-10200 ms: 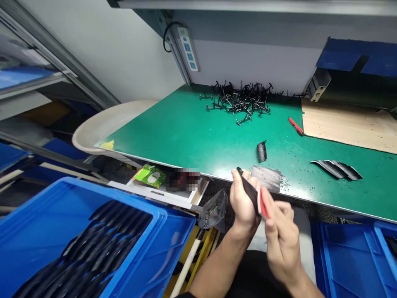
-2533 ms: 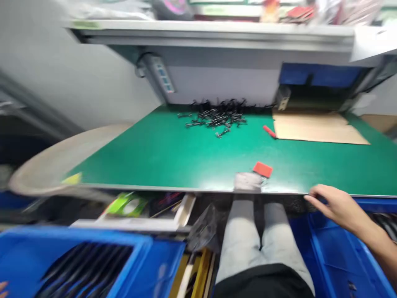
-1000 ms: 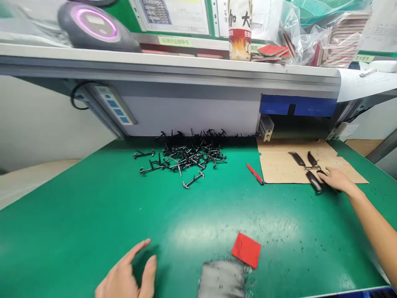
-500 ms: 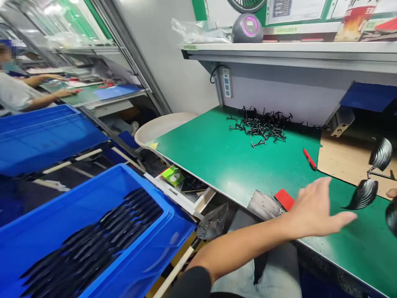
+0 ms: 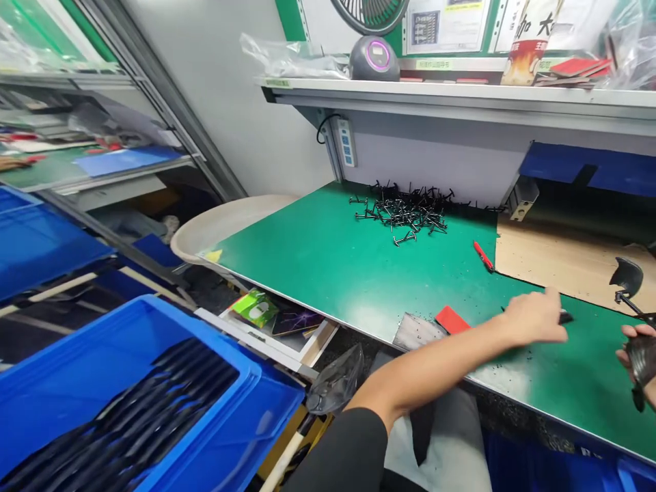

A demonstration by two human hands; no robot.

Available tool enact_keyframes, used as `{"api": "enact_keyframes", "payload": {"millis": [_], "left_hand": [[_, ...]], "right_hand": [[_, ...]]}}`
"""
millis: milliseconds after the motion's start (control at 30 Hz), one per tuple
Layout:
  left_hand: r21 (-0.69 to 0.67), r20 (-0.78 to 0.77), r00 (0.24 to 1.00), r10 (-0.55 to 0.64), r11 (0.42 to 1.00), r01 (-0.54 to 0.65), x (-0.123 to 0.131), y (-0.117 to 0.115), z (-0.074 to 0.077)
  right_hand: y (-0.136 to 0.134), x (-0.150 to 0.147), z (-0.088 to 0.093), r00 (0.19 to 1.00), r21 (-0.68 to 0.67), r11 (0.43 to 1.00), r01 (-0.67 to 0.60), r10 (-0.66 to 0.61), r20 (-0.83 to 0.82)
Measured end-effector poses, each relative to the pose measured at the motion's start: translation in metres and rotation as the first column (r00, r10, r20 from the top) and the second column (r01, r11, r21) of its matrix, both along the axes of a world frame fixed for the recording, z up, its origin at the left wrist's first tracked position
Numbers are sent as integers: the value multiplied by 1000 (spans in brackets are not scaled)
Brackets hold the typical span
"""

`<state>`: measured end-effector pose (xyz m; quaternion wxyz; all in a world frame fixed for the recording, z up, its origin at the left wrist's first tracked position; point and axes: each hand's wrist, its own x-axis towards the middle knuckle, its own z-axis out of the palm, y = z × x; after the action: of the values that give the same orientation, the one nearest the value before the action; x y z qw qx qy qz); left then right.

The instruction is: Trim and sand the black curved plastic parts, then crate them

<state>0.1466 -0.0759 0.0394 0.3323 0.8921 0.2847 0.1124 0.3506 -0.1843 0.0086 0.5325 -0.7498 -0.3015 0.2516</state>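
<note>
My left hand [image 5: 538,318] reaches over the green bench top [image 5: 302,266]. Its thumb and fingers close around a dark slim piece [image 5: 566,316], mostly hidden behind the hand, so its kind is unclear. At the right edge, my right hand [image 5: 635,345] grips a black part with a ribbed, curved blade [image 5: 643,359]. From it a thin stem rises to another curved black blade [image 5: 626,275]. Beside my left forearm lie a red rectangular piece [image 5: 451,318] and a grey worn plate [image 5: 416,330].
Small black T-shaped pieces [image 5: 410,208] are heaped at the back. A red pen-like tool [image 5: 483,256] lies by a cardboard sheet [image 5: 553,263]. A blue bin [image 5: 256,383] holding rows of black curved pieces stands left. An open drawer [image 5: 302,348] juts under the bench; a shelf [image 5: 435,89] overhangs it.
My left hand has gone from spread fingers to closed around the dark slim piece. My right hand has come further into view with the black part. The camera view has turned to the right.
</note>
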Motion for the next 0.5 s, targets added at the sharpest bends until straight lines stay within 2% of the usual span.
{"api": "enact_keyframes", "payload": {"millis": [67,100,167,233,267,333,367,400,433,467,500], "left_hand": [[71,-22,996,-88,993,89,1,24,-9],[87,-2,993,-119,989,119,2,34,-10],[119,70,985,-157,982,148,2,44,-5],[207,185,949,-256,954,217,1,39,9],[287,232,904,-360,913,291,1,32,17],[460,195,771,-606,751,474,2,13,29],[501,130,730,-671,680,535,3,4,33],[495,90,756,-648,688,531,5,-4,35],[450,86,839,-537,773,448,8,-10,36],[382,106,928,-357,877,293,11,-14,35],[309,131,978,-161,944,114,14,-17,34]], "right_hand": [[-24,5,12,981,4,1000,21,-20,-193],[-37,6,18,978,-33,999,-23,15,-207],[-64,4,32,970,-132,977,-167,139,-201],[-84,-5,46,927,-243,904,-351,297,-230],[-90,-12,52,883,-294,838,-460,395,-253],[-91,-28,62,767,-307,703,-641,582,-270],[-87,-36,64,731,-248,688,-682,641,-233],[-81,-43,63,718,-155,702,-695,673,-177],[-75,-50,60,744,-46,744,-666,660,-104],[-68,-56,56,807,55,807,-589,590,-18],[-61,-60,50,880,123,872,-474,469,71]]}}
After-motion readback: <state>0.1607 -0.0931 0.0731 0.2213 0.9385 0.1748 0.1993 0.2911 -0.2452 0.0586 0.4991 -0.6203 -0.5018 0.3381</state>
